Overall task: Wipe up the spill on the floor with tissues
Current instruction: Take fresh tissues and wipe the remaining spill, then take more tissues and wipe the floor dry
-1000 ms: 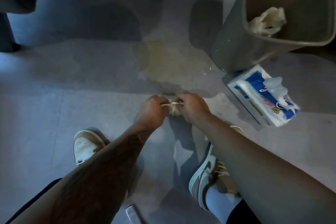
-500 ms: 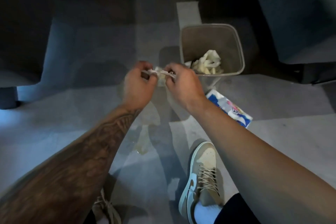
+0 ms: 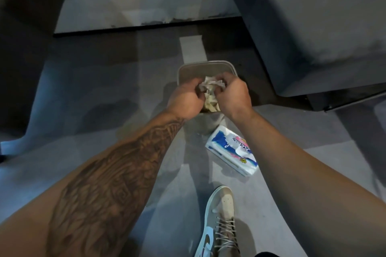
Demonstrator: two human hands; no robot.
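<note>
My left hand [image 3: 184, 98] and my right hand [image 3: 232, 95] are side by side over the open grey waste bin [image 3: 206, 64]. Between their fingers they pinch one crumpled, stained tissue [image 3: 211, 85]. Below it, more used tissues [image 3: 211, 105] lie inside the bin. A faint yellowish wet patch [image 3: 127, 129] shows on the grey floor left of the bin, partly hidden by my left forearm. The blue and white tissue pack [image 3: 231, 150] lies on the floor just right of the bin's base.
A dark sofa base [image 3: 313, 37] stands to the right of the bin and dark furniture [image 3: 25, 48] to the left. My right shoe [image 3: 219, 221] is on the floor near the bottom edge. A dark threshold strip [image 3: 146, 27] crosses the floor behind the bin.
Both hands rose from the floor by the spill with the tissue and moved forward and right, over the bin. The view lifted away from the floor.
</note>
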